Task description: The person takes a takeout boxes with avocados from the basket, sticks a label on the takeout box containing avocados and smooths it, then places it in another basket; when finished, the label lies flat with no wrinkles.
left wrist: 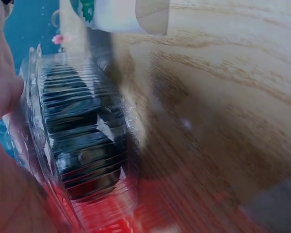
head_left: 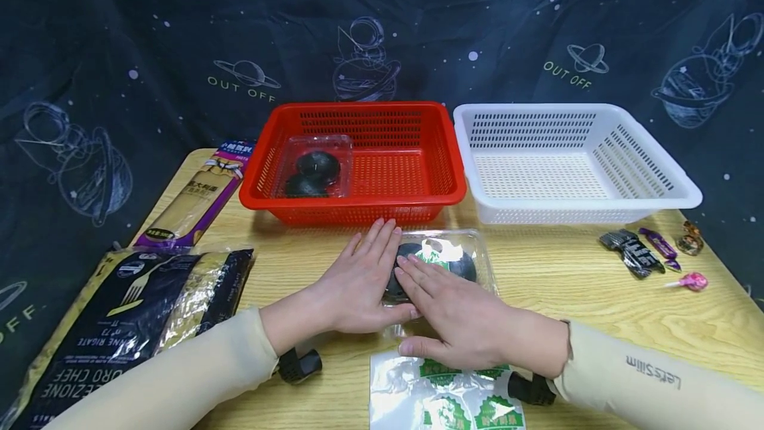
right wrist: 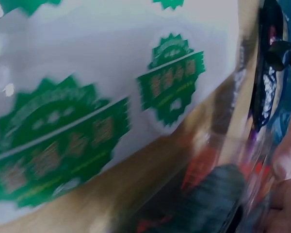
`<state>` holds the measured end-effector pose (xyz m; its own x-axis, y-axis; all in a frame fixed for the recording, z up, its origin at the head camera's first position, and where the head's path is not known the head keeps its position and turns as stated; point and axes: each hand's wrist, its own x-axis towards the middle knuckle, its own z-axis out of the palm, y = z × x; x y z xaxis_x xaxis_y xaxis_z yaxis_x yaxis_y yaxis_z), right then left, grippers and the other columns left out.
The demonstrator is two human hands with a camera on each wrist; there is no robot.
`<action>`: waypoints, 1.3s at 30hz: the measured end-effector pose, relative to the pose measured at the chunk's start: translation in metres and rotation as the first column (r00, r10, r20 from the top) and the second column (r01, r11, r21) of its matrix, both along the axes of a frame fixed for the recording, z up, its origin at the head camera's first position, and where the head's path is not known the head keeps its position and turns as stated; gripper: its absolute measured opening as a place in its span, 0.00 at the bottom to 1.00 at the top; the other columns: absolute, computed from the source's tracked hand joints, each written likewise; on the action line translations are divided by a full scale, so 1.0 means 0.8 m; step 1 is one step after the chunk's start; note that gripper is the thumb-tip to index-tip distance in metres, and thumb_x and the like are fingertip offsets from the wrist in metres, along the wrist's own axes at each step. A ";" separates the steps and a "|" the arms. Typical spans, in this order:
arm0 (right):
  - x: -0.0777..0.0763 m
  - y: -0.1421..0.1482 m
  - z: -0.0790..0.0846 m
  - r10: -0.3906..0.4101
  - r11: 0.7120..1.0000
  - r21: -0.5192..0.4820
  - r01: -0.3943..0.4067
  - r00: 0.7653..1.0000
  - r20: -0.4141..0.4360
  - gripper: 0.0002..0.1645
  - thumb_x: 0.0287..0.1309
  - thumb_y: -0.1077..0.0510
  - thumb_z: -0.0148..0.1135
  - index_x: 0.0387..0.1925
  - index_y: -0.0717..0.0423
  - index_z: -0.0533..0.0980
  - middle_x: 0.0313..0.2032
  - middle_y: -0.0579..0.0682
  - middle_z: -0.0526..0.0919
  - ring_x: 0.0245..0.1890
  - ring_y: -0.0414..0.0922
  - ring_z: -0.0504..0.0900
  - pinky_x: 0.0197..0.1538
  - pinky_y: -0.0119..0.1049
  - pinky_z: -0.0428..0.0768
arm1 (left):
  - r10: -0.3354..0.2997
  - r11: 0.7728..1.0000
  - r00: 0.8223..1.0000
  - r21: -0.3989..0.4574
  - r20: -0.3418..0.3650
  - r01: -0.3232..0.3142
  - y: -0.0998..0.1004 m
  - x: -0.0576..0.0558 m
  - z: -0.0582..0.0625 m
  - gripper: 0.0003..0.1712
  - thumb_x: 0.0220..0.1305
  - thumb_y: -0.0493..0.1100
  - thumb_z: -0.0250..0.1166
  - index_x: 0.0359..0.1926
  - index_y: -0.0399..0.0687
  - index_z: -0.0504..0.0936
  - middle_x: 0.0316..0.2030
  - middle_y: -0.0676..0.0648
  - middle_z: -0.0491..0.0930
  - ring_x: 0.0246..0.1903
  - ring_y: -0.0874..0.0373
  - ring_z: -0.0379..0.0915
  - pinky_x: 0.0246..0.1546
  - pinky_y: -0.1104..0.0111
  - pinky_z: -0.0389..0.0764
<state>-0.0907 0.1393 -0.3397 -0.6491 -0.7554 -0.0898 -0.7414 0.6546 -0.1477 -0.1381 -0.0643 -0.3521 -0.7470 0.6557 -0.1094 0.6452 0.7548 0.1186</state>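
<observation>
A clear plastic box [head_left: 485,264] with dark round items [head_left: 462,267] inside sits on the table in front of the red basket. Through its ribbed wall, the dark items [left wrist: 87,141] also show in the left wrist view. On the lid is a green label [head_left: 440,256]. My left hand [head_left: 364,284] lies over the box's left side with its fingers straight. Reaching over from the right, my right hand [head_left: 459,314] rests its extended fingertips on the lid. A white sheet of green stickers [head_left: 400,390] lies just nearer than the box.
A red basket [head_left: 352,203] holds another clear box [head_left: 343,151] of dark round items; a white basket [head_left: 587,204] stands beside it. At left are a pasta bag [head_left: 149,304] and a noodle pack [head_left: 199,194]. Wrapped sweets [head_left: 635,254] and a lollipop [head_left: 694,281] lie at right.
</observation>
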 end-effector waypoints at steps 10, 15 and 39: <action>0.001 0.045 -0.007 0.001 1.000 -0.025 -0.004 0.992 -0.130 0.50 0.64 0.31 0.45 0.71 0.64 0.54 0.72 0.58 0.54 0.72 0.51 0.50 0.70 0.44 0.54 | 0.008 1.000 1.000 0.010 -0.006 -0.008 0.003 0.001 0.000 0.64 0.54 0.81 0.43 0.74 0.37 0.41 0.75 0.41 0.35 0.73 0.47 0.28 0.69 0.48 0.43; 0.003 0.059 -0.006 -0.003 1.000 -0.018 0.000 0.985 -0.171 0.49 0.65 0.31 0.44 0.71 0.64 0.55 0.71 0.59 0.55 0.72 0.52 0.52 0.70 0.46 0.56 | 0.015 1.000 1.000 0.016 -0.004 -0.015 0.004 0.001 0.001 0.64 0.54 0.80 0.45 0.74 0.38 0.40 0.75 0.41 0.35 0.73 0.47 0.28 0.69 0.47 0.44; -0.017 0.034 -0.001 0.034 0.999 -0.007 -0.035 0.993 -0.116 0.50 0.66 0.28 0.34 0.71 0.63 0.54 0.72 0.58 0.54 0.72 0.53 0.49 0.70 0.46 0.54 | 0.017 1.000 1.000 -0.007 -0.001 -0.017 0.002 0.001 0.002 0.64 0.55 0.81 0.42 0.74 0.38 0.40 0.75 0.42 0.35 0.73 0.47 0.29 0.69 0.48 0.44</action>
<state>-0.1041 0.1667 -0.3406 -0.6280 -0.7782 -0.0084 -0.7762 0.6271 -0.0648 -0.1370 -0.0629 -0.3509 -0.7584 0.6418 -0.1133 0.6321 0.7667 0.1125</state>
